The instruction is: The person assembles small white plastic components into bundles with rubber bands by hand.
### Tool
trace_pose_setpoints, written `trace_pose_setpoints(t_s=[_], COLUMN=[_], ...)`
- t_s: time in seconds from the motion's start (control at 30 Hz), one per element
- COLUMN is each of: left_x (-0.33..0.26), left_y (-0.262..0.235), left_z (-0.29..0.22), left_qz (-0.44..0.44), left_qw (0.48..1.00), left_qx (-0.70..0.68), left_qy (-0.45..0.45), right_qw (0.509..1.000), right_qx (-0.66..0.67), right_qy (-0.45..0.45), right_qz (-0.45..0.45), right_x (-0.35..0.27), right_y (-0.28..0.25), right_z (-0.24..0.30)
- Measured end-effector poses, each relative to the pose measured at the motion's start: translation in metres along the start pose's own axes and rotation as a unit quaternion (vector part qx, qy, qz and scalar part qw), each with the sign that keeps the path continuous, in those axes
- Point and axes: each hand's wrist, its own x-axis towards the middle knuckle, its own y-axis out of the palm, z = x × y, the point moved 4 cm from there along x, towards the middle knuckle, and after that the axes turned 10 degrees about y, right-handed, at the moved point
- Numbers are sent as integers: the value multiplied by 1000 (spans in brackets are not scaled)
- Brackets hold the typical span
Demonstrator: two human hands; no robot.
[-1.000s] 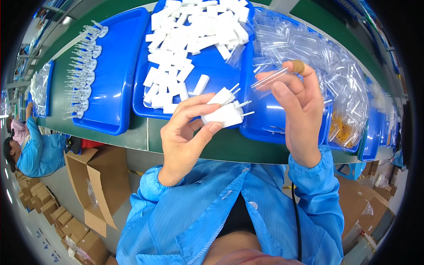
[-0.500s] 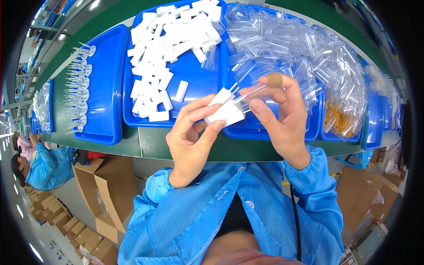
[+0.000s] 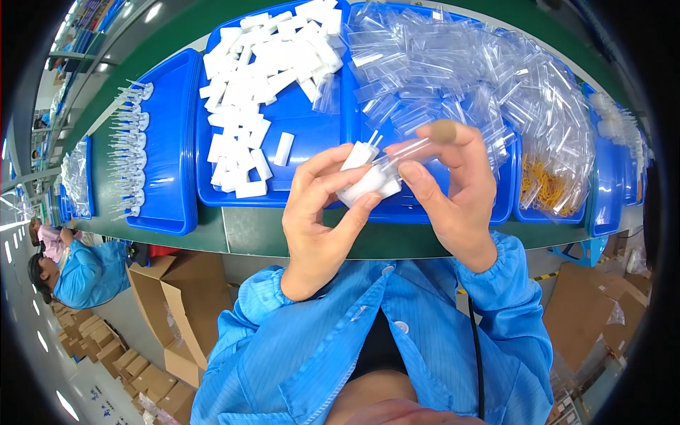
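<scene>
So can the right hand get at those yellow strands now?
Probably, yes: the yellow strands look mostly uncovered, just right of the right hand, though its grip is taken by a clear sleeve.

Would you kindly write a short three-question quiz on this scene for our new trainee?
1. What colour is the tray under the loose white blocks? A: green; B: blue; C: red.
2. True or false: the left hand is empty.
3. Fill in: the clear plastic sleeve is pinched between the thumb and a finger of the ____.

Key: 1. B, blue. 2. False; it holds white pieces. 3. right hand.
</scene>
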Motion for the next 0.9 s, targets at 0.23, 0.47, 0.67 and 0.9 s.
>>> trace_pose_setpoints(t_s=[0.23, 0.47, 0.67, 0.9], left_x=[3, 5, 5, 2], left_y=[-3, -3, -6, -6], left_z=[-2, -1, -3, -5], left_qz=[-19, -3, 3, 28], left_qw=[999, 1000, 1000, 996], left_qx=[50, -18, -1, 74], left_qy=[-2, -25, -24, 40], right_qw=[999, 997, 995, 996], right_qx=[-19, -67, -81, -79], right_qy=[-14, -35, -24, -22], right_qz=[35, 32, 42, 41], right_x=[-2, -5, -4, -10], right_y=[-4, -5, -4, -3], right_z=[-4, -9, -7, -16])
